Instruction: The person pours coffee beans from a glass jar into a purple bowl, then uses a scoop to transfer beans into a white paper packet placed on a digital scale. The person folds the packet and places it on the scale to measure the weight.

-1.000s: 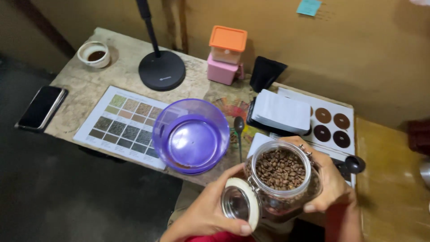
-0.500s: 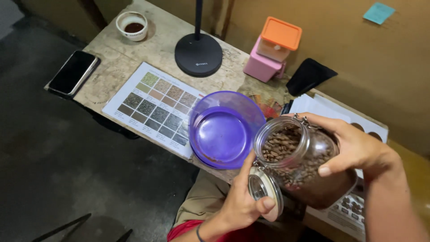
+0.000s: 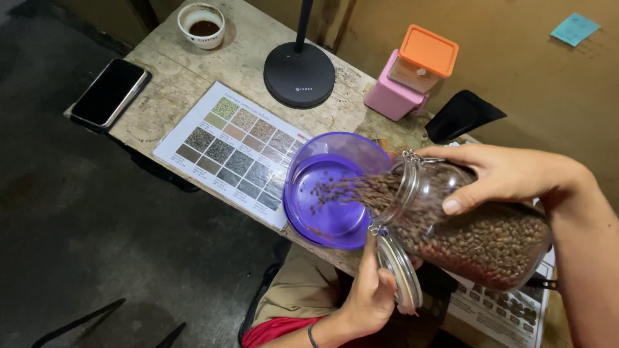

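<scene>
My right hand [image 3: 500,177] grips a large clear glass jar [image 3: 474,229] full of coffee beans and holds it tipped on its side. Beans [image 3: 348,190] are streaming from its mouth into a purple plastic bowl [image 3: 309,161] on the table edge. My left hand [image 3: 371,290] holds the jar's hinged glass lid [image 3: 400,274] back below the mouth. Only a scatter of beans lies on the bowl's bottom.
A printed colour chart [image 3: 235,145] lies left of the bowl. Behind stand a black round lamp base [image 3: 300,74], a pink box with orange lid [image 3: 412,71], a black pouch [image 3: 461,113], a cup of dark liquid [image 3: 202,24] and a phone [image 3: 109,93]. Another printed sheet [image 3: 509,309] lies under the jar.
The jar went from upright to tipped over toward the bowl, and beans have begun falling into it. The view shifted closer to the table.
</scene>
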